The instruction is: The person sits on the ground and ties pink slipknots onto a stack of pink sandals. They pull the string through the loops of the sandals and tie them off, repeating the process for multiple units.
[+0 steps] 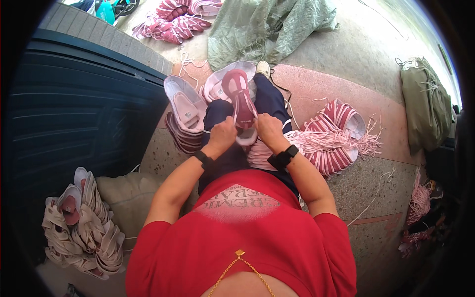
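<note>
We see a pink shoe (241, 101) lying on the person's lap, on top of the dark blue trousers (271, 99). Its toe points away from the person. The left hand (222, 134) is at the near left side of the shoe, and its fingers are closed on a thin pale lace (207, 131) that runs out to the left. The right hand (269, 129) is at the near right side of the shoe, with its fingers curled tight there — we cannot tell just what they pinch, but they touch the shoe. The two hands are close to each other, with the heel end of the shoe between them. Each wrist has a black band on it.

Just left of the lap we see a stack of pink shoes (185, 116) on the floor (366, 203). To the right of the lap lies a pile of pink striped shoe tops (331, 138) with a bunch of pink laces (363, 143) spilling out of it. More beige shoes (81, 230) sit in a heap at the lower left, beside a tan sack (128, 195). A grey-green sack (267, 24) lies far ahead — past the person's white shoe (263, 68).
</note>
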`<move>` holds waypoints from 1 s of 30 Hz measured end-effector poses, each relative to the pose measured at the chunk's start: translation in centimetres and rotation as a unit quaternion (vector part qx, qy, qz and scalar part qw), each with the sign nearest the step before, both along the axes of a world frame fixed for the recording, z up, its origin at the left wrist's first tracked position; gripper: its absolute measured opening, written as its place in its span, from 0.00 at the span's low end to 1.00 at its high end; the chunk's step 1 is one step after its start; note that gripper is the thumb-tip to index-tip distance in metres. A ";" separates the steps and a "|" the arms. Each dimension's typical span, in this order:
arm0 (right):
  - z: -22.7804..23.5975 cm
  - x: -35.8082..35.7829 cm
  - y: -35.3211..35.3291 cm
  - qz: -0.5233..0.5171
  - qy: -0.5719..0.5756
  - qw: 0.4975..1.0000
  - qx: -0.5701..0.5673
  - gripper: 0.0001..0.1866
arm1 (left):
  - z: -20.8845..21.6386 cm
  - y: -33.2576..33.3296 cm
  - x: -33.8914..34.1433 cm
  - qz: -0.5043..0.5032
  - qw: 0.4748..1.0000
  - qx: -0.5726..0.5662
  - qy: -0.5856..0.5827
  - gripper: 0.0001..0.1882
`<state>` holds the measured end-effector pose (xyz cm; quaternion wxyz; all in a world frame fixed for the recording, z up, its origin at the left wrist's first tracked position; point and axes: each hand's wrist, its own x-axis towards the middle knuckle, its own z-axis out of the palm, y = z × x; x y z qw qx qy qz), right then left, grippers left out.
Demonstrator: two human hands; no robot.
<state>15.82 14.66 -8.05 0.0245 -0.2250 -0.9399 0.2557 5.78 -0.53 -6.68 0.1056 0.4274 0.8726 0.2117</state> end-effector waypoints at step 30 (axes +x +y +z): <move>-0.7 0.6 2.1 0.081 0.117 0.989 -0.041 0.10 | 1.4 2.5 -0.7 -0.278 0.930 -0.009 0.240 0.13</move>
